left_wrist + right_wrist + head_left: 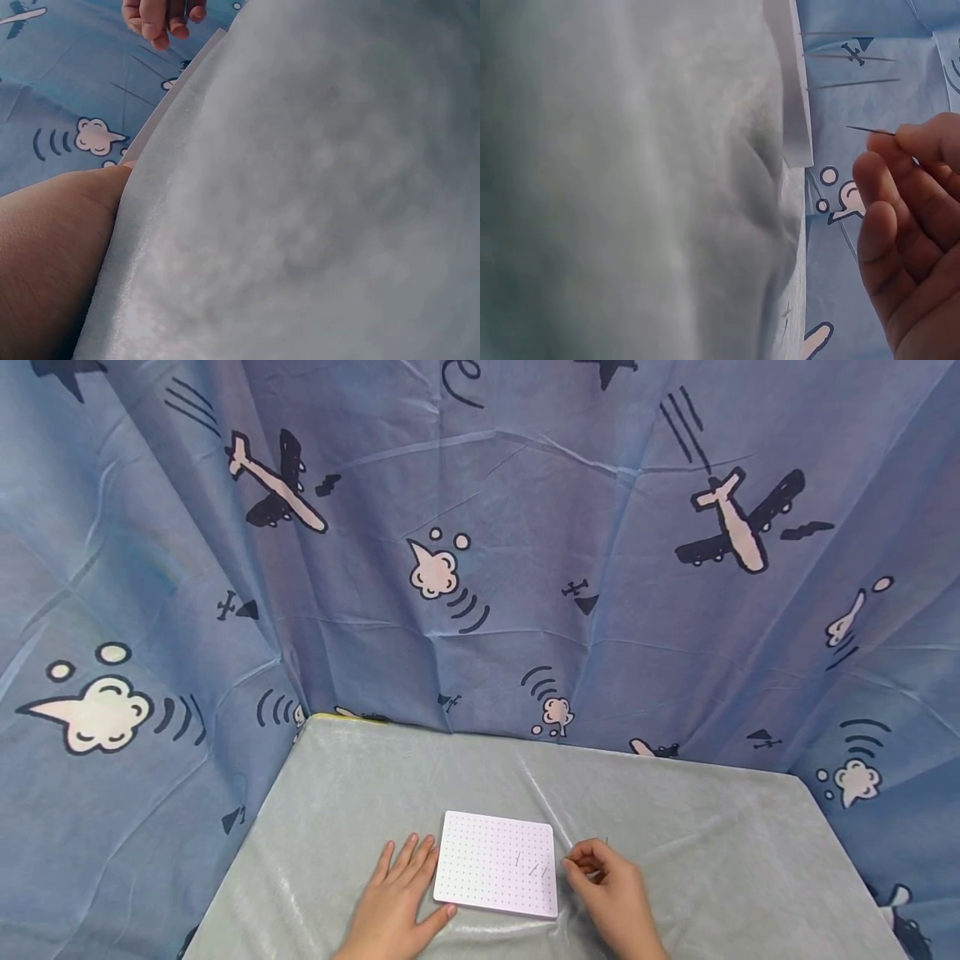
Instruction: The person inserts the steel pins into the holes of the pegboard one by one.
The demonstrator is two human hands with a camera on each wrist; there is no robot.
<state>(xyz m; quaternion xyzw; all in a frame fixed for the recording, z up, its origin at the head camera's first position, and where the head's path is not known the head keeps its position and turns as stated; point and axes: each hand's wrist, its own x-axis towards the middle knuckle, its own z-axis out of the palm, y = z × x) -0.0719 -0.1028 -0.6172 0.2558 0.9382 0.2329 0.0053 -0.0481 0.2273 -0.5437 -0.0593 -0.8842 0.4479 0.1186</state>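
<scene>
A white board [480,852] with a grid of small dots lies on the grey cloth. Toward its right side, three thin needles [517,859] stand up from its surface; the right wrist view shows them side by side along the board's edge [793,82]. My left hand [401,897] rests palm down with fingers spread, fingertips and thumb at the board's left side. Just off the right edge, my right hand [611,893] pinches another needle [870,130] between thumb and index finger, the other fingers loosely curled. That needle's tip points toward the board.
Grey cloth [750,860] covers the table, with wrinkles near the board. A blue curtain [510,668] printed with planes and clouds hangs behind and at both sides. A tiny thin dark piece [786,319] lies on the cloth near my right hand.
</scene>
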